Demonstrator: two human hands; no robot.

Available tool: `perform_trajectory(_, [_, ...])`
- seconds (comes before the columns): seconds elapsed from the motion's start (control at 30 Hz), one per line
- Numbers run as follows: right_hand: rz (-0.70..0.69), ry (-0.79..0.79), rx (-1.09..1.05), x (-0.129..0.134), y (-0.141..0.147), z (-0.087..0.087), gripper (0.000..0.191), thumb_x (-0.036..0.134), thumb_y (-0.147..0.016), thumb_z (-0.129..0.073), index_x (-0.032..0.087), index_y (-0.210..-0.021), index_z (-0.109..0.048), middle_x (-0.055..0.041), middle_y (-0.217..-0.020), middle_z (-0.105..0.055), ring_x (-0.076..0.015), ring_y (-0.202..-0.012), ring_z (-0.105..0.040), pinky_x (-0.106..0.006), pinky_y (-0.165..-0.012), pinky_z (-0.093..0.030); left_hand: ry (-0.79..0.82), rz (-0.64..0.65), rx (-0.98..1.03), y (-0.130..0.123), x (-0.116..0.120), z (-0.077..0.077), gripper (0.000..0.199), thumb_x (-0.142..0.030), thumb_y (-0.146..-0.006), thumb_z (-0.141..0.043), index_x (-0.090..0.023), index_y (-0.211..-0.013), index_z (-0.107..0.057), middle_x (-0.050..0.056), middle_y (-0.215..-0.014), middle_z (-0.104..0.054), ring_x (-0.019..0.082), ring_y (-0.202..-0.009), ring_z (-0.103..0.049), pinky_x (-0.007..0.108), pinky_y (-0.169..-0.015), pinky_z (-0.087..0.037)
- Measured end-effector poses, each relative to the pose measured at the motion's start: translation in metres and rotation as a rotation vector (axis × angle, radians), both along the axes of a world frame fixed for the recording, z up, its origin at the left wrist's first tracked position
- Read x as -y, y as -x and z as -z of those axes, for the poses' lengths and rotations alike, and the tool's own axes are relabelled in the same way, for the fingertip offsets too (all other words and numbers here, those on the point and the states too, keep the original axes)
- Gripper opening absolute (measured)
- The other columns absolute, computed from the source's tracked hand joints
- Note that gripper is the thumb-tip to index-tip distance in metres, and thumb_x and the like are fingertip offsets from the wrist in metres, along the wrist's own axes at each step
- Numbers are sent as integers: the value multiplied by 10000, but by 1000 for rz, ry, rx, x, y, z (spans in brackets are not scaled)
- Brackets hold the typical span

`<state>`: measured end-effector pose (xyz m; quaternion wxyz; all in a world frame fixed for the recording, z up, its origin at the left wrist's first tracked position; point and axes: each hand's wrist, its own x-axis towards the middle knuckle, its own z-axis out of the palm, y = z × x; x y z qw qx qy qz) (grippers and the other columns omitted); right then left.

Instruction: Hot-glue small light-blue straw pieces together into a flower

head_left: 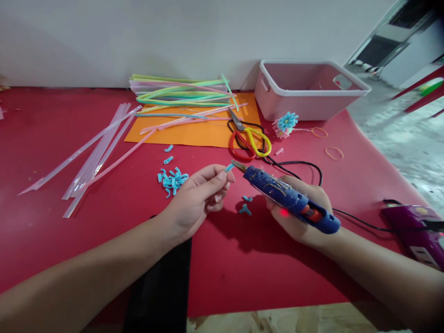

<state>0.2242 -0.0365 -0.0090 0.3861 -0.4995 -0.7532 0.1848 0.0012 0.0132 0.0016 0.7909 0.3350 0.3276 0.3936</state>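
My left hand (203,194) pinches a short blue pipe cleaner piece (229,167) between thumb and forefinger. Wrapped round a dark blue hot glue gun (277,192) is my right hand (305,208). The gun's nozzle meets or nearly meets the tip of the blue piece; I cannot tell which. Beside my left wrist lies a heap of short bent blue pipe cleaner pieces (173,180), with a couple more just beyond it. Between my hands, two small blue pieces (245,209) rest on the red table (222,263).
Scissors (251,141) and pastel pipe cleaners (183,95) lie on an orange sheet (166,134). Clear glue sticks (100,152) are at left, a pink bin (308,99) behind. A blue flower (287,121) and rubber bands lie near it. A black cord runs to a purple power strip (416,231).
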Motion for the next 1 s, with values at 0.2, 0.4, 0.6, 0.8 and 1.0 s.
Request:
perform_trajectory(0.2, [39,14,2,-1,-1,2,111,145,-751,-610,233,-816,-592,27,-640,-642,-124,-514,-595,-231,-497,-459,-28,-13,3,0,0,3,180,-285,-818,-789,-167,-743,-674,-40,-587,-437,64,-512,-331,132,-442,-275])
perform_trajectory(0.4, [12,15,-9,-2,1,0,81,161,-749,-614,228,-790,-592,23,-632,-645,-121,-494,-584,-235,-489,-465,-58,-41,-9,-1,-1,4,178,-284,-822,-796,-163,-754,-685,-46,-594,-470,48,-496,-336,131,-439,-259])
perform_trajectory(0.6, [61,82,-44,-1,1,-1,88,144,-730,-591,228,-756,-600,22,-603,-642,-127,-498,-584,-234,-471,-449,-85,-32,-27,-2,1,1,203,-323,-816,-816,-167,-780,-691,-51,-636,-496,40,-507,-351,127,-446,-267])
perform_trajectory(0.8, [166,129,-113,0,0,10,101,134,-759,-665,230,-773,-638,27,-627,-652,-134,-536,-594,-240,-490,-460,-149,-25,-94,-1,1,4,218,-358,-848,-777,-177,-798,-668,-50,-670,-491,44,-517,-346,149,-455,-260])
perform_trajectory(1.0, [124,391,-598,-6,11,4,179,356,-824,-771,216,-843,-661,12,-747,-702,-100,-562,-574,-234,-557,-520,-536,102,-353,-1,6,4,192,-285,-975,-608,-178,-837,-687,-14,-741,-592,76,-572,-447,208,-542,-360])
